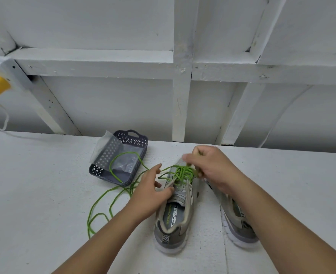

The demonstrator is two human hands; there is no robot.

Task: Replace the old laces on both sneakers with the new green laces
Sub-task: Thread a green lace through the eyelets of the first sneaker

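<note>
Currently, the green lace (180, 173) is threaded across the far eyelets of the left sneaker (176, 210), which stands on the white worktop (44, 214). Its loose length trails left into the grey basket (119, 157). The lace is pinched in the curled right hand (208, 167), while the tongue area is steadied by the left hand (151, 192), fingers relaxed and spread. The cord is judged soft, light and limp, so it is best taken near its stiff tip. The right sneaker (240, 224) is largely hidden by the right forearm; its lacing cannot be made out.
</note>
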